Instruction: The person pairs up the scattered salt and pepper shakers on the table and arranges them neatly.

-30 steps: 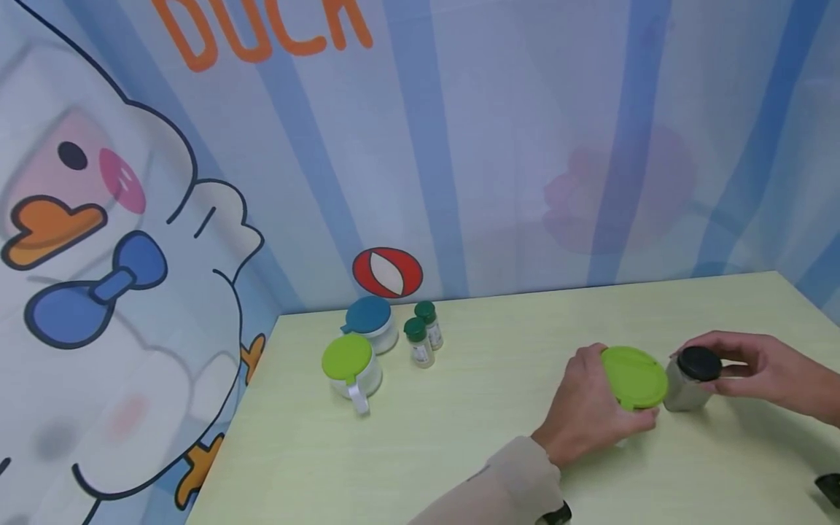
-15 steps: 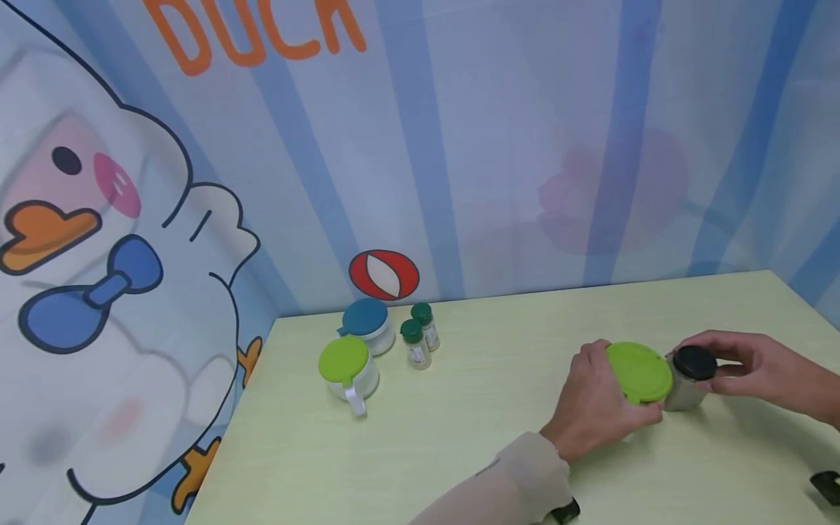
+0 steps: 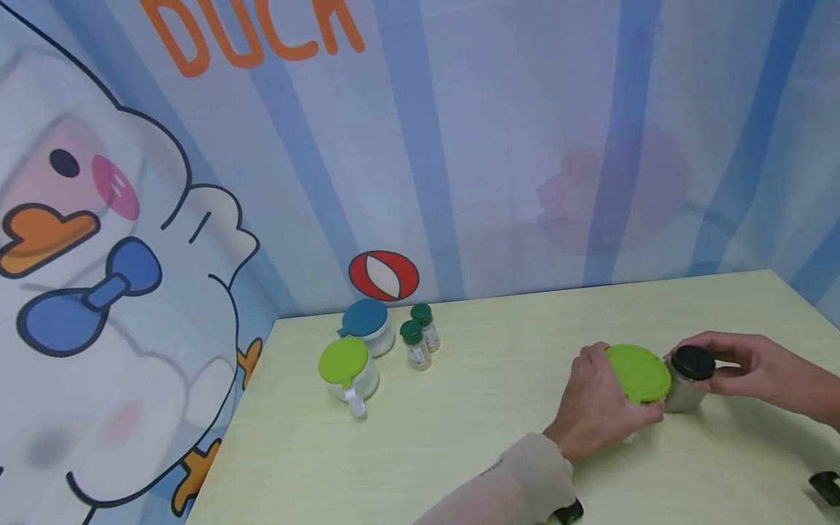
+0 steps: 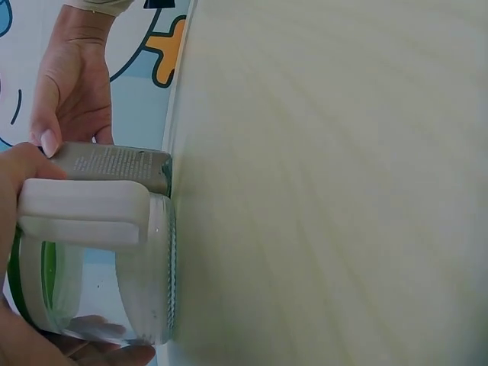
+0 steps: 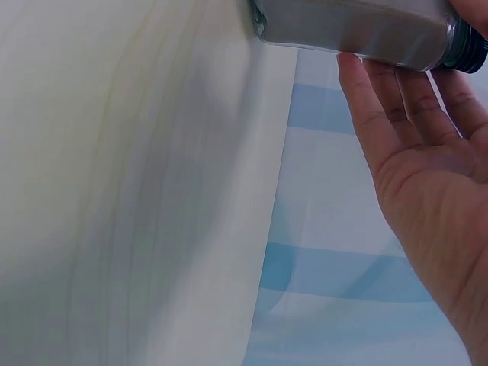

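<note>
**Both your hands loaded: glass jar left, spice shaker right**

Your left hand (image 3: pixel 593 405) is wrapped round the lime-lidded glass jar (image 3: pixel 639 373), thumb one side, fingers the other. Left wrist view shows its white handle (image 4: pixel 84 210) and clear wall; jar stands upright at the tabletop (image 3: pixel 499 423), right-hand part

Your right hand (image 3: pixel 751 368) pinches the grey-filled spice shaker (image 3: pixel 682 396) near its black cap (image 3: pixel 693 362), thumb opposite the fingertips. Fine print on the shaker's side, too small to read. Shaker is upright, just beside the jar on its right; can't tell if the two touch

Hands are apart from each other, each on its own container

Well off to the left, near the back edge: lime-lidded pot (image 3: pixel 348 368), handle toward you, in front of a blue-lidded pot (image 3: pixel 367 324). Two green-capped bottles (image 3: pixel 415 348) stand just right of those

Behind the table, blue-striped backdrop (image 3: pixel 512 146) with a cartoon duck and a red-and-white ball
</note>
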Demonstrator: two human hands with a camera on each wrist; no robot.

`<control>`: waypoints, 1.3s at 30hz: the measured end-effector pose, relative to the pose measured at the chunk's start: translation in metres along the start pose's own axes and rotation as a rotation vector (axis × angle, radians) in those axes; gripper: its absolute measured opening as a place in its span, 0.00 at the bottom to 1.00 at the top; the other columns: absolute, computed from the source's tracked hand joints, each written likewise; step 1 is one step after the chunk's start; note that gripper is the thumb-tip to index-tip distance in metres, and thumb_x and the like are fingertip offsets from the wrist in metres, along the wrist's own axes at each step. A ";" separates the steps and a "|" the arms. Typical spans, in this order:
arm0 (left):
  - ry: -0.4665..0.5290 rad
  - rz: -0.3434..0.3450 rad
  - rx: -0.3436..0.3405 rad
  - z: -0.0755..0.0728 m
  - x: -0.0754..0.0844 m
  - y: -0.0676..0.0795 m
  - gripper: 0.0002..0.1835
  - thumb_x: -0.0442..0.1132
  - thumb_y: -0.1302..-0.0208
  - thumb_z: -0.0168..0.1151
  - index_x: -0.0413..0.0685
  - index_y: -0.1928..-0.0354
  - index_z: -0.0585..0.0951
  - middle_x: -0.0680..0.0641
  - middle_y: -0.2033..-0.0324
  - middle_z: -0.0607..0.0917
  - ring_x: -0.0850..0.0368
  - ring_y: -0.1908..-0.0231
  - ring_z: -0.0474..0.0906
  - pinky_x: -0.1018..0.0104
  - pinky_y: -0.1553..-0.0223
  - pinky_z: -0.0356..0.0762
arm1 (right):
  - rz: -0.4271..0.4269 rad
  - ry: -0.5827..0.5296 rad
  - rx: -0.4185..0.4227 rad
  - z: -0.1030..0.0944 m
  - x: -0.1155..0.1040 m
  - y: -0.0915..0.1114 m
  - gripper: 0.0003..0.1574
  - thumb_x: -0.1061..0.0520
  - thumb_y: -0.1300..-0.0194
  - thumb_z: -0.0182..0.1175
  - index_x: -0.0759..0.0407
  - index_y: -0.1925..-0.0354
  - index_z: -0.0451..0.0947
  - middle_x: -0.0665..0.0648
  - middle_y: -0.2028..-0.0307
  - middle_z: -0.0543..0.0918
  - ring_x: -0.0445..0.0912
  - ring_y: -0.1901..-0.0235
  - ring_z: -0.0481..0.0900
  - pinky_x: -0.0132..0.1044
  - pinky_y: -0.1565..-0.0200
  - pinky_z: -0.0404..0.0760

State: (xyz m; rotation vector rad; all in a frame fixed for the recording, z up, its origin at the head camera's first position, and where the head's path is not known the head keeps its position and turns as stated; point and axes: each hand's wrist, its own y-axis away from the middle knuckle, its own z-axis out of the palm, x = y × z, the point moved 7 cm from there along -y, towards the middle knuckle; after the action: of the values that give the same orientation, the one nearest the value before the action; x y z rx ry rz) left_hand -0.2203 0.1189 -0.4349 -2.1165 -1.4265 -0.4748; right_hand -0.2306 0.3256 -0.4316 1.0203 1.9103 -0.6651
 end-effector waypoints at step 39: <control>0.287 0.033 -0.375 -0.004 -0.019 0.007 0.50 0.57 0.46 0.76 0.61 0.25 0.58 0.61 0.40 0.67 0.71 0.43 0.64 0.70 0.45 0.75 | -0.011 0.016 -0.009 0.001 0.008 -0.001 0.29 0.67 0.30 0.60 0.65 0.33 0.69 0.36 0.45 0.80 0.39 0.54 0.82 0.40 0.68 0.81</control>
State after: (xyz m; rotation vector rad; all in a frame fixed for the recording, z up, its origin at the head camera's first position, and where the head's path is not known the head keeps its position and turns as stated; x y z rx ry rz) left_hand -0.2209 0.1005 -0.4442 -2.2347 -1.2070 -1.0567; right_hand -0.2332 0.3279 -0.4384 1.0129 1.9324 -0.6565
